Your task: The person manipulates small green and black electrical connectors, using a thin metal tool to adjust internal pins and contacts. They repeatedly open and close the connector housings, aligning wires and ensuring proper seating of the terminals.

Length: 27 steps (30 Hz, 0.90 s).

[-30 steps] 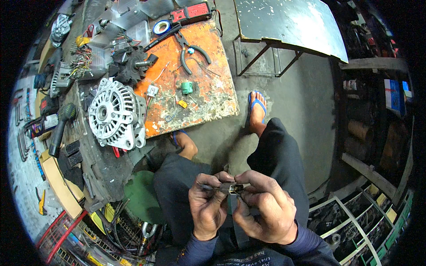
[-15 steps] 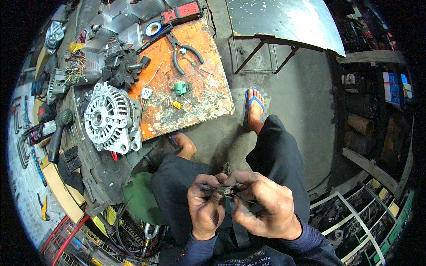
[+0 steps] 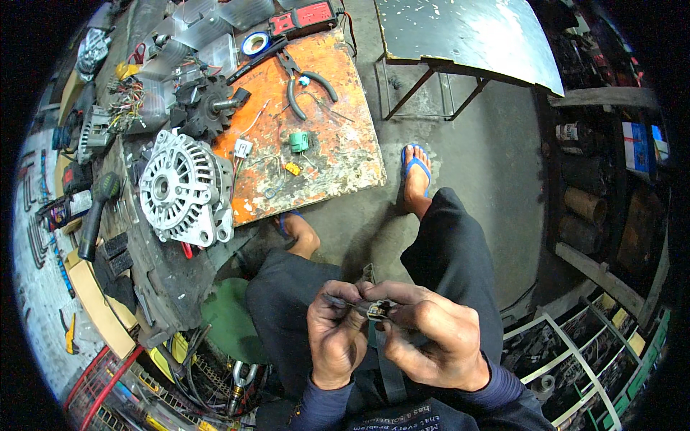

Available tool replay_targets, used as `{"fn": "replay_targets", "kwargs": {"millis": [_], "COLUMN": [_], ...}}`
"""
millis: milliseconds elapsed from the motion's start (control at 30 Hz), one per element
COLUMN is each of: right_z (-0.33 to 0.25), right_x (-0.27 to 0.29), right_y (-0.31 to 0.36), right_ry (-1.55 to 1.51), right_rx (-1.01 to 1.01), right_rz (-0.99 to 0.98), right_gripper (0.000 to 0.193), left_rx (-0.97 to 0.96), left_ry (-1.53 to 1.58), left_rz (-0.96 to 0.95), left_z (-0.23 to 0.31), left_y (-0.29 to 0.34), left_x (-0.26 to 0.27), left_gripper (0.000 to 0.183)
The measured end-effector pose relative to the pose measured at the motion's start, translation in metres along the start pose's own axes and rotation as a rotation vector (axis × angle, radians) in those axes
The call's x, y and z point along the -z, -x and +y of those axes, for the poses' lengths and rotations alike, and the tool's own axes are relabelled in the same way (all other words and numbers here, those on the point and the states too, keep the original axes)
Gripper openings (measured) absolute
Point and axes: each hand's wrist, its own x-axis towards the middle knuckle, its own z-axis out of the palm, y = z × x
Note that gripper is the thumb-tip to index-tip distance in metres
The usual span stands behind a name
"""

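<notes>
Small part has tilted a little between the hands since the earlier frames, its end now showing light contacts inside; the counter things stay put, bar a slight view shift. Left to right: yellow-handled cutter at far left, black tool with a round head, then silver alternator housing on the wooden counter. Dark rotor sits just behind the housing. Green stool lower down. Orange counter carries white connector, tape roll, yellow connector, green connector, red tester and spread pliers. Left hand pinches the small part from the left, fingertips close together; right hand grips it from the right, fingers curled. Part is above the lap, well apart from both counters; exact finger contact is partly hidden. Metal-topped table at upper right, metal rack at lower right.
</notes>
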Motion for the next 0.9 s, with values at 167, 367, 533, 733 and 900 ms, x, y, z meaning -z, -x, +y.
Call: {"fn": "replay_targets", "kwargs": {"millis": [167,367,533,733,900], "right_z": [0.009,0.008,0.005,0.005,0.001], "right_x": [-0.007,-0.010,-0.010,-0.010,-0.005], "right_y": [0.009,0.010,0.010,0.009,0.006], "right_ry": [0.015,0.096,0.165,0.186,0.206], "right_rx": [0.057,0.109,0.140,0.157,0.121], "right_rz": [0.075,0.090,0.109,0.112,0.022], "right_gripper": [0.019,0.022,0.022,0.023,0.023], "left_rx": [0.000,0.007,0.004,-0.045,-0.099], "left_ry": [0.028,0.051,0.042,-0.074,-0.110], "left_rz": [-0.009,-0.026,-0.002,0.015,0.023], "left_z": [0.000,0.001,0.003,0.003,-0.001], "left_y": [0.000,0.000,0.002,0.003,0.003], "left_x": [-0.001,-0.002,-0.007,-0.006,-0.004], "left_gripper": [0.020,0.019,0.018,0.018,0.018]}}
